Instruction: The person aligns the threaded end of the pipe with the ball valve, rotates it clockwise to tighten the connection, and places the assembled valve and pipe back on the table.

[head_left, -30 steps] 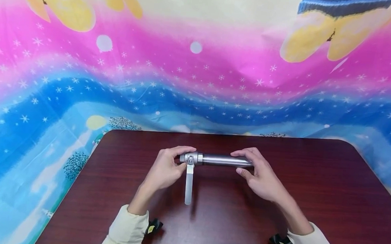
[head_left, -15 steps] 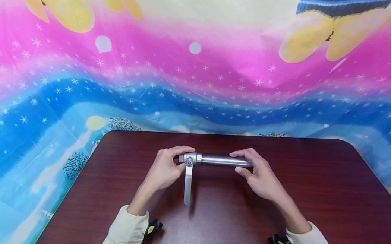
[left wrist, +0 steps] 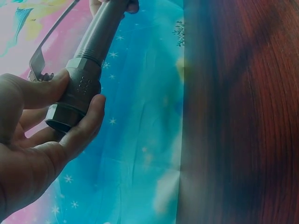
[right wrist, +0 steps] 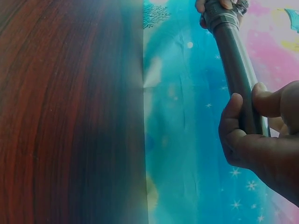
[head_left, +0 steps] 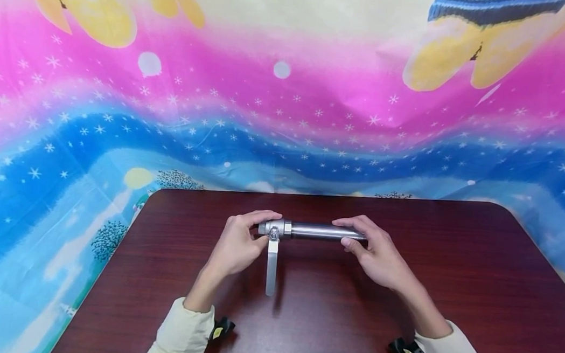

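A silver ball valve (head_left: 275, 228) joins end to end with a steel pipe (head_left: 320, 232), the two lying level across the head view. My left hand (head_left: 240, 242) grips the valve body between thumb and fingers. From the valve, its flat lever handle (head_left: 271, 267) points toward me. In the left wrist view, threads show where the pipe (left wrist: 100, 35) enters the valve (left wrist: 79, 88), and the valve's outer end opens downward. My right hand (head_left: 377, 252) holds the pipe's far end with thumb and fingers, which hide that end; the right wrist view shows the thumb along the pipe (right wrist: 238, 70).
Below the hands is a dark red-brown wooden table (head_left: 303, 318), with a shadow of the lever on it. A printed cloth backdrop (head_left: 286, 117) in pink and blue hangs behind the table's back edge. Black wrist cameras sit by both pale sleeves (head_left: 181, 327).
The right thumb and fingers have shifted slightly on the pipe. The left hand, valve and lever stay nearly in place.
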Tool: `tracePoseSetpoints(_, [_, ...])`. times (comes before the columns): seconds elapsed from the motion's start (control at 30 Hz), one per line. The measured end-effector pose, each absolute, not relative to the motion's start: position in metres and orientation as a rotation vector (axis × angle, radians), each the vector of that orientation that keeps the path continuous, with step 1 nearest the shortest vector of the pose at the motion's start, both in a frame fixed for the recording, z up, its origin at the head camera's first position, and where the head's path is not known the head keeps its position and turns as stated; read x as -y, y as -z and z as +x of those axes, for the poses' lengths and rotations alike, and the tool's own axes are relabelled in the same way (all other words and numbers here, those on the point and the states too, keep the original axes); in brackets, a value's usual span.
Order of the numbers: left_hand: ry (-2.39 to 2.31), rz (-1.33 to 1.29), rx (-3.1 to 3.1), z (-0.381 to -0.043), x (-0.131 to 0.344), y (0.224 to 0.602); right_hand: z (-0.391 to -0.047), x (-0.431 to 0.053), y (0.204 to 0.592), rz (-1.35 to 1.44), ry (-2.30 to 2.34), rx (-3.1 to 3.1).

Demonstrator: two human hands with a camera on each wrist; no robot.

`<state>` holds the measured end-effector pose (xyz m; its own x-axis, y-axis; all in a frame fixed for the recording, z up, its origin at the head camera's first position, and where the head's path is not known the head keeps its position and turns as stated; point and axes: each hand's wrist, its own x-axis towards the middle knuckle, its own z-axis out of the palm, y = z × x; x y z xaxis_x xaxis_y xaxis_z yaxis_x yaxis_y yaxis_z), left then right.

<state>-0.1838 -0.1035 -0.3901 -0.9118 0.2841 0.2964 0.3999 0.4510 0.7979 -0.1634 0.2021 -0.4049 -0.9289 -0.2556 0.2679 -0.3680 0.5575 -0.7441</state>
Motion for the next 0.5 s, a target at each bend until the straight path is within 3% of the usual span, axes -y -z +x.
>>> tracePoseSetpoints(0.5, [1.442, -0.635, 2.555, -0.1852, 0.1036, 0.3918, -0.161, -0.199, 0.4044, 0.533, -1.225, 2.685])
